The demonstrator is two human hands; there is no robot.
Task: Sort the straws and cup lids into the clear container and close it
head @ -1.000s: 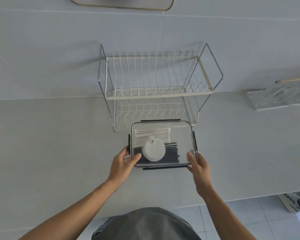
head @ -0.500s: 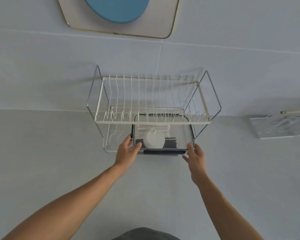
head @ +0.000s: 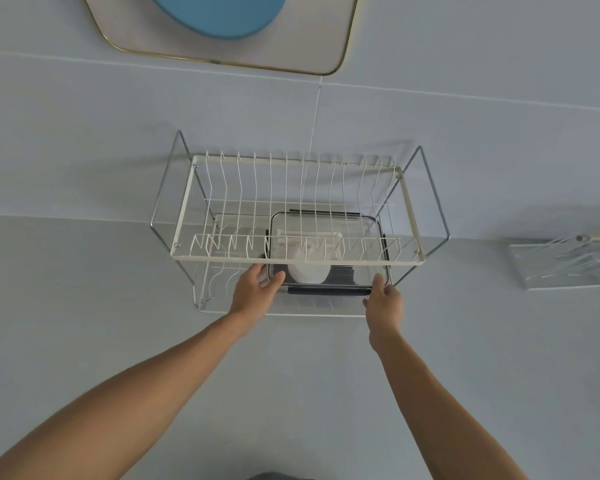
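Observation:
The clear container (head: 364, 233) with its black-edged lid on sits on the lower shelf of the wire dish rack (head: 298, 259), under the upper tier. Inside it I see white cup lids (head: 307, 271), pale wrapped straws (head: 312, 235) behind them and dark straws (head: 343, 273) to the right. My left hand (head: 255, 289) grips the container's front left corner. My right hand (head: 383, 301) holds the front right corner, thumb on the lid's edge.
The two-tier rack stands on a pale counter against a tiled wall. A clear acrylic stand (head: 565, 263) with a wooden stick lies at the right. On the wall above hangs a gold-rimmed panel (head: 302, 36) with a blue disc (head: 219, 13).
Both hands have slid the closed container from the open counter back into the rack's lower shelf. My head has tilted up, so the wall panel has come into view.

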